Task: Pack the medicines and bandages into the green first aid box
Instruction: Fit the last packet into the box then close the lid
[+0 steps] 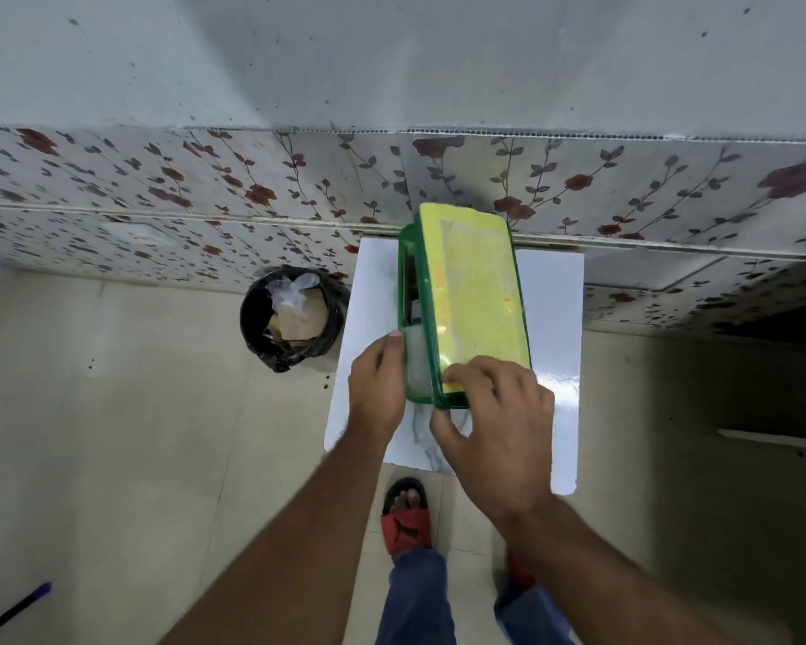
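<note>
Obstacle: green plastic first aid box (466,295) is occupying the white marble-patterned tabletop's (552,318) middle.
Free: bare strips are lying either side of the box.
Beside: black bin (294,314) is standing left of the tabletop.

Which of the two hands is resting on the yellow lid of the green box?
The right hand: its fingers lie on the near end of the yellow lid. The left hand instead grips the left side of the green box, below the lid.

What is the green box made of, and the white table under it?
The green first aid box looks like see-through plastic: dark things inside show through its wall. Its lid has a dull yellow panel, maybe a sticker. The small white table looks glossy, with grey marble-like veins and bright glare, probably laminate or polished stone; I can't tell which.
</note>
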